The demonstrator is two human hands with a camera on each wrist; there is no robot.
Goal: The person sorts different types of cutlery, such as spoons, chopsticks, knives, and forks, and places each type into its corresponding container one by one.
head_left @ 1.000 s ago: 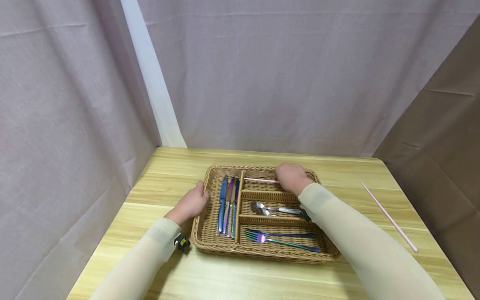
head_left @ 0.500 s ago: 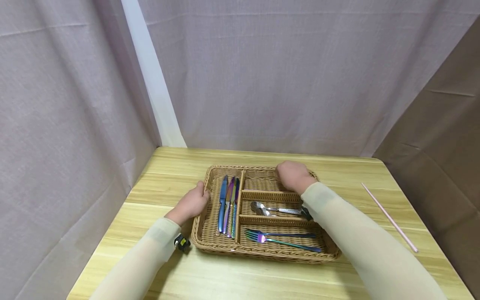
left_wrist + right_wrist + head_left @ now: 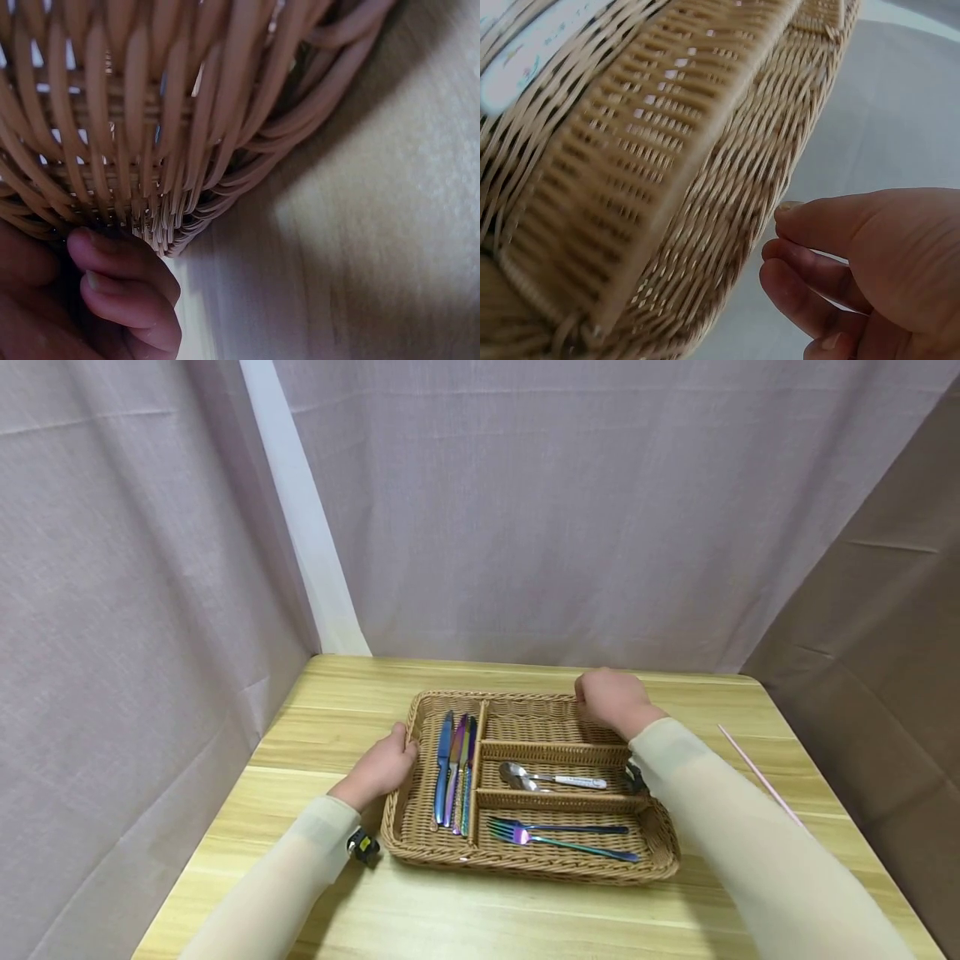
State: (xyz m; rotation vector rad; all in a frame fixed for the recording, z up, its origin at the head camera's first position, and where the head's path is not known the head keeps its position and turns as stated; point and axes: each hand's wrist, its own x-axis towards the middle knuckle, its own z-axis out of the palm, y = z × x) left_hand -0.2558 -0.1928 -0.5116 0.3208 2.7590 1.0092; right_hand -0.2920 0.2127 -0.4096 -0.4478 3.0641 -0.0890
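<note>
In the head view a wicker cutlery tray [image 3: 540, 863] stands on the table. My left hand [image 3: 381, 768] grips its left side, thumb at the rim; in the left wrist view its curled fingers [image 3: 131, 292] meet the woven wall. My right hand [image 3: 613, 697] is over the far right corner. The right wrist view puts its bent fingertips [image 3: 780, 274] right at the rim, close to the thumb, and no object shows between them. Several knives [image 3: 444, 768] lie in the left compartment, spoons [image 3: 579, 782] in the middle one, two forks [image 3: 581, 847] in the near one.
A pink chopstick [image 3: 759, 773] lies on the wooden table [image 3: 465, 914] right of the tray, its near end hidden by my right sleeve [image 3: 720, 802]. Grey curtain [image 3: 525, 527] closes off the back and left, brown curtain [image 3: 892, 635] the right.
My right hand has moved right along the far compartment and risen slightly. The pink chopstick seen there a second ago no longer shows. My left hand and the tray stay put.
</note>
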